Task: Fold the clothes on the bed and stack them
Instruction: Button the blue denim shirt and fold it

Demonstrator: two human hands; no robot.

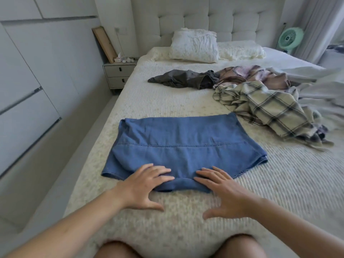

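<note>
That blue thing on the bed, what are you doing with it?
A person kneeling on the bed is folding clothes. Both hands, the left hand and the right hand, lie flat with spread fingers on the near edge of a blue denim garment, which is already partly folded. Farther up the bed, a dark grey garment, a pinkish plaid one and a cream plaid shirt lie crumpled, not yet folded.

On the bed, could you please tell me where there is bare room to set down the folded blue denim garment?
Bare cream bedspread lies between the blue denim garment and the dark grey crumpled garment, running to the bed's left edge. Another patch lies right of the denim, below the cream plaid shirt. The far right is crowded: plaid shirt, pink plaid garment, grey sheet.
</note>
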